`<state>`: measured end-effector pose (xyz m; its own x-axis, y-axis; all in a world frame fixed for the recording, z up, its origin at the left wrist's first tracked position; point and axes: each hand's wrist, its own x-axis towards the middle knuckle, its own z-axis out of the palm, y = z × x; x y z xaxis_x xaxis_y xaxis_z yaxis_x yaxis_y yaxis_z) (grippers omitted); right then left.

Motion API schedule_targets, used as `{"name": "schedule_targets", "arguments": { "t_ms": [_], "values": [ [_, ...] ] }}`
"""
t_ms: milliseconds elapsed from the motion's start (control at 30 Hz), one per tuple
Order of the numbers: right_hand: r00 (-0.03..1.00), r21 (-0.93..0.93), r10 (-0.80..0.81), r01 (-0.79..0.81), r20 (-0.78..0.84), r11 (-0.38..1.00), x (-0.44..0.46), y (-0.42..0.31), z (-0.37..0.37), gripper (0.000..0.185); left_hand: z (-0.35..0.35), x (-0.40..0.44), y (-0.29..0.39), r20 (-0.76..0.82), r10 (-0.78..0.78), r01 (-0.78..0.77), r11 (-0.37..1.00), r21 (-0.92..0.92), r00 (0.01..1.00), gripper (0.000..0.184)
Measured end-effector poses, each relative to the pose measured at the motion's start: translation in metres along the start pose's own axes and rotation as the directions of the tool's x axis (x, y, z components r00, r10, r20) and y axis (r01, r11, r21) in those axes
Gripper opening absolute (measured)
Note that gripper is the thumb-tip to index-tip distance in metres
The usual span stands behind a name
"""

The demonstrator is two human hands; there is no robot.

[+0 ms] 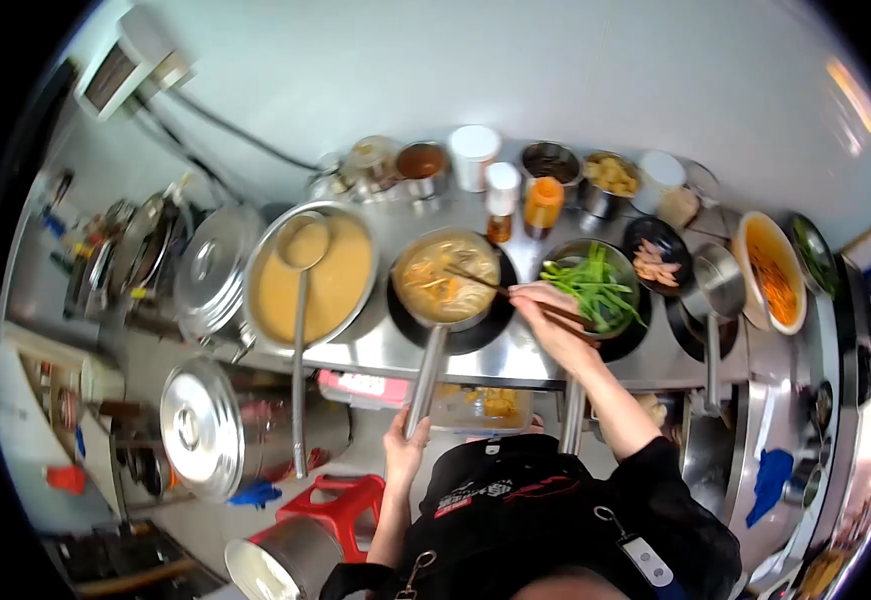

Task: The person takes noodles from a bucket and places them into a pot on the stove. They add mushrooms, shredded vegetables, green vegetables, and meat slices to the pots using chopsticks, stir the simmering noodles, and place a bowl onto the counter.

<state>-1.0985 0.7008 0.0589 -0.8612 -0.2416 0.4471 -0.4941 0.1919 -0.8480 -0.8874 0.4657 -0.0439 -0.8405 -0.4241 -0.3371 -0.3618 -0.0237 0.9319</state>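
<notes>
My left hand [404, 440] is closed round the end of the long metal handle of a saucepan [470, 318]. The pan sits on a black burner and holds noodles and orange shreds [435, 280] in broth. Dark chopsticks [475, 279] are gripped in my right hand [547, 312], their tips in the noodles. Just right of that hand, a second pan [571, 415] holds green leafy vegetables [600, 285]. A small black bowl of pink meat pieces [655, 264] lies beside the greens.
Left stands a wide pot [368, 290] of tan broth with a ladle [300, 370] across it. Jars, an orange bottle [545, 203] and containers line the back. At right are an empty saucepan [719, 280] and a shredded-carrot bowl [745, 240]. Below left is a red stool [340, 512].
</notes>
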Motion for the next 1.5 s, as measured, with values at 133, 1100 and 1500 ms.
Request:
{"name": "schedule_targets", "arguments": {
  "t_ms": [133, 1100, 1500],
  "values": [
    [0.997, 0.046, 0.076, -0.076, -0.005, 0.996, -0.007, -0.009, -0.009, 0.013, 0.000, -0.001, 0.004, 0.038, 0.005, -0.005, 1.000, 0.018, 0.999, 0.049],
    [0.806, 0.672, 0.444, -0.080, -0.391, 0.736, -0.081, -0.002, -0.096, 0.031, 0.002, -0.014, 0.003, -0.219, 0.275, -0.217, 0.942, 0.256, 0.936, 0.047],
    [0.997, 0.138, 0.061, -0.066, 0.036, 0.988, -0.029, 0.003, -0.039, 0.011, 0.000, -0.016, -0.009, -0.248, 0.250, -0.196, 0.955, 0.221, 0.936, 0.046]
  ]
}}
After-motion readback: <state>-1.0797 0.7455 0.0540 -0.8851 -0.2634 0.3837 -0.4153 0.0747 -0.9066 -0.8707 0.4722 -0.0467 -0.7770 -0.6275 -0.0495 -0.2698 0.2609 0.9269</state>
